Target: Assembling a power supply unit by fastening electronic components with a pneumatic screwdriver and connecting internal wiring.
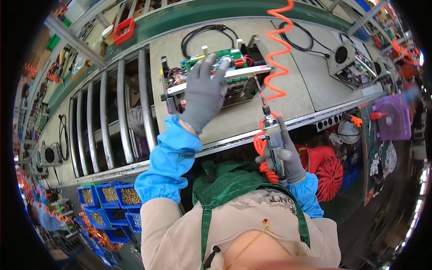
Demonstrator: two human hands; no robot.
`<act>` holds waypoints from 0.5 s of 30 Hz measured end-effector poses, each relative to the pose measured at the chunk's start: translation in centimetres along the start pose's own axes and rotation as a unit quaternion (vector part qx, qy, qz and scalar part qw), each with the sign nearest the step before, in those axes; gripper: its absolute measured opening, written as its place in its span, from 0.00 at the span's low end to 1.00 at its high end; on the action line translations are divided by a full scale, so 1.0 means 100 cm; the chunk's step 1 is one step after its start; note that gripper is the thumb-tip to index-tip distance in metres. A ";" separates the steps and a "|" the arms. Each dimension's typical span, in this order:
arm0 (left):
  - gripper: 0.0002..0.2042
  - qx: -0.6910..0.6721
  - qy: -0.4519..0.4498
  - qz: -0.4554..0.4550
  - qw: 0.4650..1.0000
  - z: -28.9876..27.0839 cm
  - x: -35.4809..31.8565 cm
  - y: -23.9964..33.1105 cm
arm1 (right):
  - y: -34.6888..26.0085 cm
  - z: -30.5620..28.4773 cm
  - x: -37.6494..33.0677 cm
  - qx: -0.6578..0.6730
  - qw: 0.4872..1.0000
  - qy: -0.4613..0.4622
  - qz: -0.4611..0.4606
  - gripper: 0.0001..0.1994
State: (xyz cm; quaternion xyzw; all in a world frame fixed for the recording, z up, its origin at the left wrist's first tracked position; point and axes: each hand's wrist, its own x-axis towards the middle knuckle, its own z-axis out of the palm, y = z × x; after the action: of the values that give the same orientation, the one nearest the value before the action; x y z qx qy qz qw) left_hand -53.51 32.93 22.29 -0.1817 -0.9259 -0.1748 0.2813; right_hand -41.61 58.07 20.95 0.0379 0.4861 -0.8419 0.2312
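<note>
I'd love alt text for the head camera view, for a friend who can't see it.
A gloved right hand holds a slim power screwdriver pointing at an open electronic unit on a workbench, while the gloved left hand rests on the unit. Blue bins sit at lower left.

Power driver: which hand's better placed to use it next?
Right, likely: the right hand grips the power driver, its bit pointing toward the right end of the silver bar. The left hand lies over the bar, perhaps better for steadying.
</note>
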 end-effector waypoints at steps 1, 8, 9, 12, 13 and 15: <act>0.22 -0.021 0.049 -0.014 0.998 -0.002 -0.013 0.005 | 0.003 0.004 0.004 -0.007 0.999 0.036 0.008 0.54; 0.18 -0.259 -0.218 -0.173 0.925 0.013 -0.180 0.039 | 0.014 -0.023 -0.002 -0.006 0.999 -0.029 -0.023 0.44; 0.18 -0.242 -0.205 -0.205 0.926 0.010 -0.201 0.037 | 0.014 -0.023 -0.005 -0.023 0.999 -0.024 -0.018 0.43; 0.13 -0.256 -0.064 -0.324 0.908 -0.024 -0.251 0.029 | 0.016 -0.034 -0.005 -0.055 0.998 -0.032 -0.021 0.42; 0.11 -0.172 0.020 -0.412 0.895 -0.048 -0.265 0.022 | 0.013 -0.040 -0.005 -0.057 0.997 -0.048 -0.007 0.41; 0.08 0.052 0.171 -0.589 0.788 -0.098 -0.300 -0.001 | 0.008 -0.028 -0.004 -0.056 0.996 -0.065 -0.007 0.35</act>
State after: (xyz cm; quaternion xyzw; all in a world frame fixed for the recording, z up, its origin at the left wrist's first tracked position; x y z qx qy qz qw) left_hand -25.73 21.53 12.41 0.4463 -0.7979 -0.2865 0.2863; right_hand -41.34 60.26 18.98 -0.0335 0.5171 -0.8155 0.2577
